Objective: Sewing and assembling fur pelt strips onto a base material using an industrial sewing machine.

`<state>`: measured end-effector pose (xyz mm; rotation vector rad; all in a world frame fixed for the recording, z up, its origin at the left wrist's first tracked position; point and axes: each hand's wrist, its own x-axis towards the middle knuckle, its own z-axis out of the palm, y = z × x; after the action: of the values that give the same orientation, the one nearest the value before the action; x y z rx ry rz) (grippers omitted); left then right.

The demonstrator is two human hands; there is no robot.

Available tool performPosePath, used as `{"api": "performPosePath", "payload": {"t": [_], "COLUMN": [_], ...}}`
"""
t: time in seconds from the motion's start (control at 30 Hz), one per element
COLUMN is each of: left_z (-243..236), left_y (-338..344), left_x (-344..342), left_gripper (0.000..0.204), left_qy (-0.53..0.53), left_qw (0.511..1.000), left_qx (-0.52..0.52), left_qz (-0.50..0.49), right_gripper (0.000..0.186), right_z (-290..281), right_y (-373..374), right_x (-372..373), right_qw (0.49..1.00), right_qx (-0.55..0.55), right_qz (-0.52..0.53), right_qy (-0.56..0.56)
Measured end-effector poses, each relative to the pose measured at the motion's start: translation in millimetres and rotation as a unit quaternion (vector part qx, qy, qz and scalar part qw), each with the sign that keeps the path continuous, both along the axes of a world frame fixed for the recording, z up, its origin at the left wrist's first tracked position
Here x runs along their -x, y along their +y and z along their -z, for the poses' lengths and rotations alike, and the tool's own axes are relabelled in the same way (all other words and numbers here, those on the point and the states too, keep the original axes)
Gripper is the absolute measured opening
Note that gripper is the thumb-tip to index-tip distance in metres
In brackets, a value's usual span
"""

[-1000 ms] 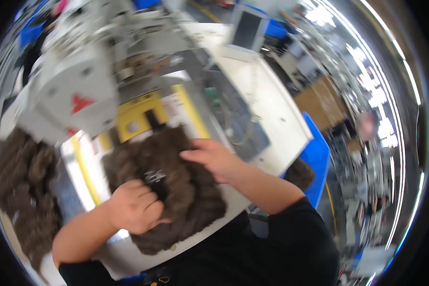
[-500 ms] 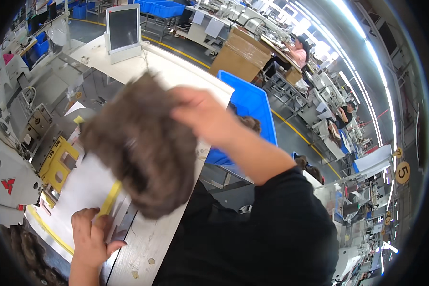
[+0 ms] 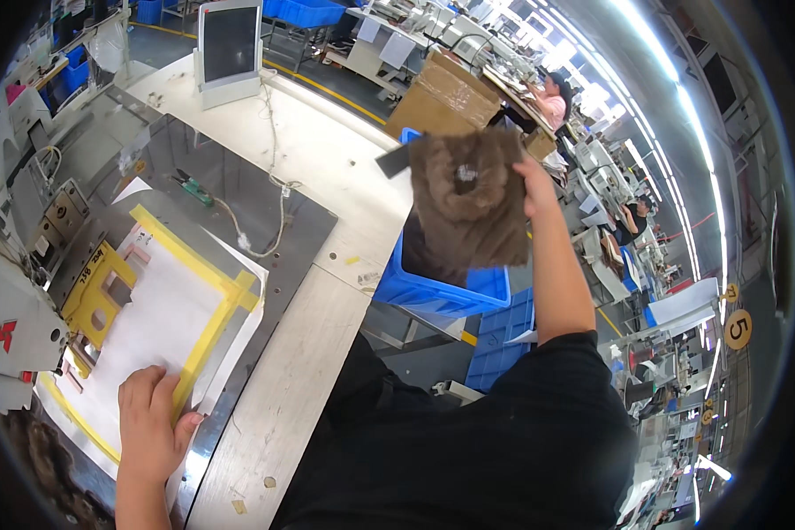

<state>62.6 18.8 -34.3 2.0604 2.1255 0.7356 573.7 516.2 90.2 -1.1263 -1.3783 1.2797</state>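
My right hand [image 3: 537, 187], its fingers closed on the right edge, holds up a brown furry fabric piece [image 3: 477, 225] over the blue bin [image 3: 486, 296]. A small light patch shows in the piece's upper middle, and a dark strip [image 3: 393, 161] sticks out at its left. My left hand [image 3: 152, 415] lies with fingers stretched out on a white sheet framed with yellow tape [image 3: 205, 331]. That sheet rests on the sewing machine's metal bed, beside a yellow template plate [image 3: 100, 296] under the machine head [image 3: 13, 327].
Green-handled snippers [image 3: 194, 188] lie on the metal bed near a white cord [image 3: 278, 216]. A small screen [image 3: 228, 49] stands at the table's far end. More brown fur [image 3: 49, 468] sits at lower left. Beyond are a cardboard box [image 3: 442, 93] and seated people at machines.
My right hand has carried the furry piece from above the sheet rightward to over the blue bin. My left hand has shifted slightly left, staying on the sheet.
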Motion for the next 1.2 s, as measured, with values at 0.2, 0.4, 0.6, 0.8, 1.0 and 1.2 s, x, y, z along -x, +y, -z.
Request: {"api": "performPosePath", "payload": {"t": [0.2, 0.4, 0.6, 0.8, 1.0, 1.2], "left_z": [0.5, -3.0, 2.1, -2.4, -44.5, -134.5], "left_y": [8.0, 7.1, 10.5, -24.0, -103.9, -280.0], "left_x": [-0.3, 1.0, 4.8, -10.6, 37.6, 35.9], "left_gripper": [0.054, 0.052, 0.052, 0.039, 0.028, 0.042], "left_qy": [-0.006, 0.018, 0.021, 0.059, 0.153, 0.107], "left_qw": [1.0, 0.999, 0.999, 0.996, 0.947, 0.693], "left_qx": [0.001, 0.002, 0.021, 0.045, 0.168, 0.404], "left_qz": [-0.013, -0.032, -0.012, -0.046, -0.226, -0.587], "right_gripper": [0.058, 0.077, 0.073, 0.04, 0.029, 0.024], "right_z": [123.5, 191.4, 259.0, 189.9, 111.0, 154.4], "right_y": [1.3, 19.3, 61.0, 137.5, -61.3, -86.2], "right_x": [-25.6, 10.6, -12.8, 49.5, 253.2, 307.8], "right_qw": [0.875, 0.805, 0.662, 0.597, 0.807, 0.807], "right_qx": [0.166, 0.076, -0.011, -0.446, -0.436, -0.379], "right_qz": [0.18, -0.007, -0.098, -0.014, -0.216, -0.379], "right_qy": [-0.419, -0.588, -0.743, -0.667, -0.336, -0.246]}}
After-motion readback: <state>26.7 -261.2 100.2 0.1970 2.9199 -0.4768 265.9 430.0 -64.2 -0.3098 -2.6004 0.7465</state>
